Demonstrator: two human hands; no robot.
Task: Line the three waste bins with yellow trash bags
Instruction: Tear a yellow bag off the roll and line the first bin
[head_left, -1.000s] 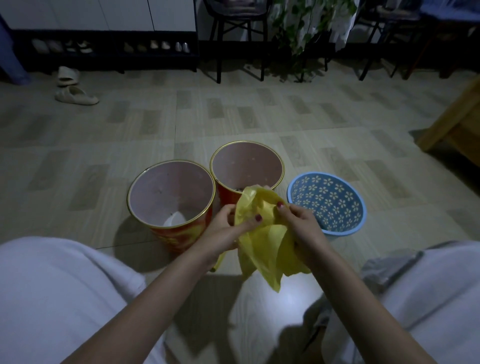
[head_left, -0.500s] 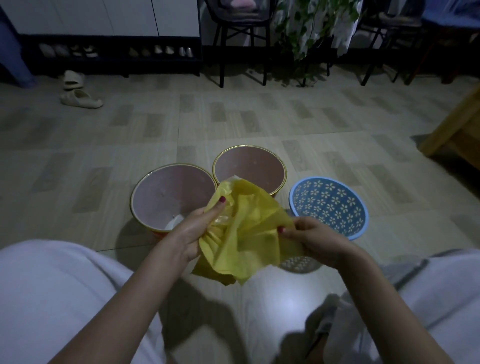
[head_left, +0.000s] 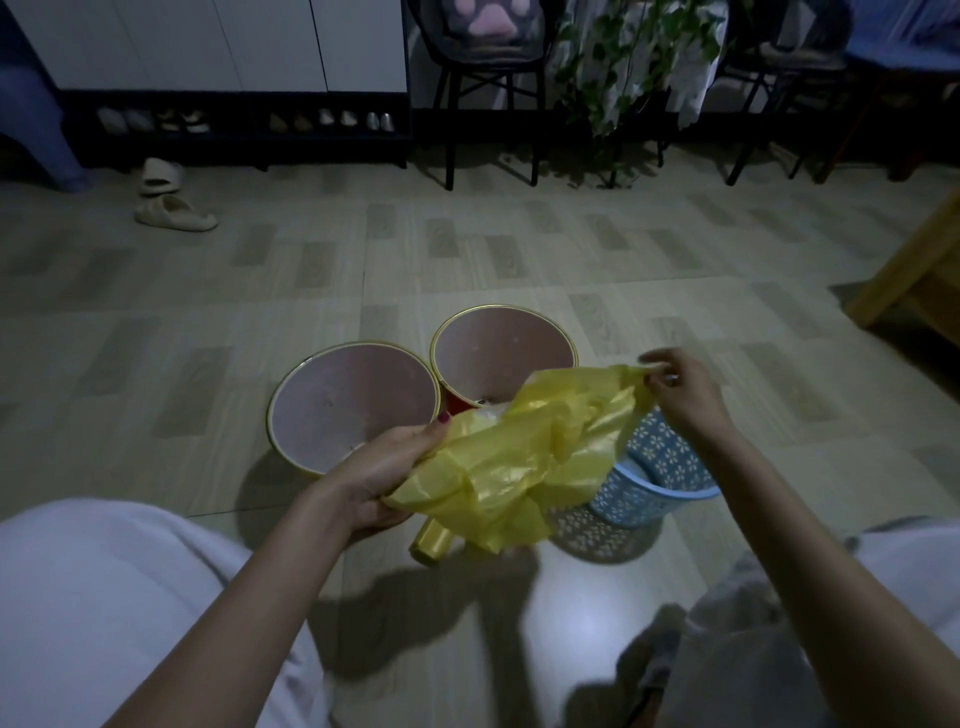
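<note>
A crumpled yellow trash bag (head_left: 524, 447) is stretched between my hands above the floor. My left hand (head_left: 382, 475) grips its lower left bunch. My right hand (head_left: 680, 387) pinches its upper right corner, raised over the blue flower-patterned basket bin (head_left: 660, 478). Two red bins with gold rims stand side by side behind the bag: one on the left (head_left: 343, 395) and one in the middle (head_left: 498, 348), both unlined inside. A roll of yellow bags (head_left: 431, 540) lies on the floor under the bag.
Beige slippers (head_left: 171, 208) lie far left on the tiled floor. A shoe rack (head_left: 234, 124), black chairs (head_left: 488, 78) and a hanging plant (head_left: 623, 67) line the back. A wooden furniture corner (head_left: 919, 270) juts in at right. My knees frame the bottom.
My right hand has pulled a corner of the bag up and to the right, stretching the bag open. My left hand has dropped slightly lower, and the roll has come into sight.
</note>
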